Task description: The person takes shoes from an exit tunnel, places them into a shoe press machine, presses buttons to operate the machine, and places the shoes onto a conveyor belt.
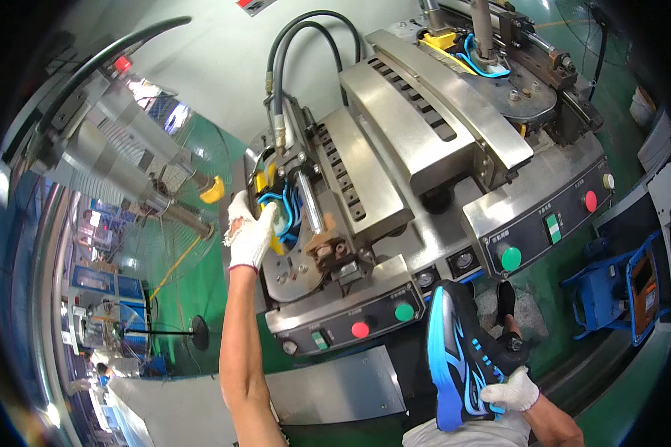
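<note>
My right hand (511, 389), in a white knit glove, grips the collar end of a black sports shoe (463, 357) with a blue-to-violet sole. The shoe is held on its side near my lap, toe away from me. My left hand (251, 232), gloved too, is at the left station of a pressing machine, against the near left side of a blue-trimmed shoe (284, 204) seated there among yellow pads (264, 177). Its fingertips are partly hidden, so whether they grip anything is unclear. A chrome rod (308, 201) stands just right of that shoe.
Steel covers (408, 117) divide the two stations. At the right station another blue-trimmed shoe (483, 66) sits under a metal post. Control panels (352, 324) with red and green buttons line the front. Overhead cylinders (117, 156) hang at left; a blue stool (615, 290) stands at right.
</note>
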{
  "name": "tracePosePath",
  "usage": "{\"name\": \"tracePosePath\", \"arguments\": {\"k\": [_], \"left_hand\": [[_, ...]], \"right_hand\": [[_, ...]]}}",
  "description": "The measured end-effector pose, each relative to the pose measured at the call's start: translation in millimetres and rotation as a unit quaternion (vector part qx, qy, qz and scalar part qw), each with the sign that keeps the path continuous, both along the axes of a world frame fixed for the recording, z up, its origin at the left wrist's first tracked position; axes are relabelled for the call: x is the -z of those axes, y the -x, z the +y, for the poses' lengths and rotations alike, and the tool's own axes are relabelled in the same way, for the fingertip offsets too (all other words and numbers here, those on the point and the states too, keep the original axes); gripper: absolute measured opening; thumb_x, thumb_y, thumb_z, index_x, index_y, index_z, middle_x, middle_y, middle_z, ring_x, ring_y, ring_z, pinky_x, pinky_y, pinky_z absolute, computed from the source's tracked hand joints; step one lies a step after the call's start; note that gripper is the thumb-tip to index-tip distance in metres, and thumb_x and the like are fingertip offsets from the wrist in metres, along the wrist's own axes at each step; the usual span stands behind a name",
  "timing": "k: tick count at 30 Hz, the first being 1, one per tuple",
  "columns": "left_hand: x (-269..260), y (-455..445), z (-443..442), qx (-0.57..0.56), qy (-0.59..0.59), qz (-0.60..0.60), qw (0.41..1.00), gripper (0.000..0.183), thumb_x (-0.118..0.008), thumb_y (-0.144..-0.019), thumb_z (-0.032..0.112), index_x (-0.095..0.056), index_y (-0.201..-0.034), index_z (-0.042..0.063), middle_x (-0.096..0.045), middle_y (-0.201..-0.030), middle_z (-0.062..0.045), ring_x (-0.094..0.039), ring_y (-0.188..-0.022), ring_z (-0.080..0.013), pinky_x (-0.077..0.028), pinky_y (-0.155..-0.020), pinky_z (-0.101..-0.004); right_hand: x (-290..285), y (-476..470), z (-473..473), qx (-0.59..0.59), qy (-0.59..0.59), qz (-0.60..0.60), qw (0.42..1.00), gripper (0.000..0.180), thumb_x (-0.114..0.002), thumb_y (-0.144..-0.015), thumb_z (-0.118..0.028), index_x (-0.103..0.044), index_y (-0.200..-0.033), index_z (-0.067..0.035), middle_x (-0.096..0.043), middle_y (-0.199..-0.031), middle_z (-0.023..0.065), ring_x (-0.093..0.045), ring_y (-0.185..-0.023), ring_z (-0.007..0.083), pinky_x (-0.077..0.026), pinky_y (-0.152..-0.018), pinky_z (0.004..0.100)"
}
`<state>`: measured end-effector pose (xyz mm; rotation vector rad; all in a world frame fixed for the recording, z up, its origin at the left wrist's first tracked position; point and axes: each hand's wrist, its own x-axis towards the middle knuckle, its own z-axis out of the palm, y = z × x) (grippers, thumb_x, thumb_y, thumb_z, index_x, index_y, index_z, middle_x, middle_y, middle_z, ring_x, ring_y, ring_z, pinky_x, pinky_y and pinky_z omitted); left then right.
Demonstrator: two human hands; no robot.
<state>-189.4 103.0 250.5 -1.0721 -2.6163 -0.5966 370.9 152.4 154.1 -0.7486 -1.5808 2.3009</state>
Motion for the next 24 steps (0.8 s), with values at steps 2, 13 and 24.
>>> {"name": "tracePosePath", "arguments": {"k": [2,13,24], "left_hand": [[24.0,31.5,29.3,-0.078,0.020,-0.030,0.996,0.090,-0.082,-0.085,0.046,-0.046,-0.151,-0.003,-0.054,-0.148,-0.031,-0.054,-0.137,-0.0425,-0.043,-0.115,-0.0452],[-11.2,68.9,46.0,-0.089,0.072,-0.015,0.993,0.075,-0.083,-0.082,0.043,-0.054,-0.137,0.001,-0.068,-0.123,-0.027,-0.066,-0.115,-0.0409,-0.051,-0.101,-0.0458],[-24.0,-184.2,-251.8,-0.060,-0.236,-0.022,0.970,0.063,-0.076,-0.074,-0.002,-0.057,-0.133,0.001,-0.065,-0.118,-0.013,-0.064,-0.107,-0.0226,-0.052,-0.100,-0.0370]], "right_hand": [[1.1,-5.1,3.3,0.023,0.071,0.013,0.997,0.091,-0.089,-0.079,-0.024,-0.047,-0.153,0.008,-0.055,-0.152,0.0164,-0.053,-0.137,0.0252,-0.039,-0.119,0.0408],[23.8,-21.7,-20.9,0.095,0.135,-0.070,0.984,0.083,-0.087,-0.077,-0.017,-0.052,-0.148,0.008,-0.059,-0.147,0.0144,-0.058,-0.128,0.0231,-0.044,-0.115,0.0389],[-3.5,60.5,-12.3,0.056,-0.279,-0.060,0.957,0.049,-0.079,-0.081,0.003,-0.066,-0.128,-0.002,-0.072,-0.112,0.0144,-0.072,-0.099,0.0260,-0.057,-0.093,0.0423]]}}
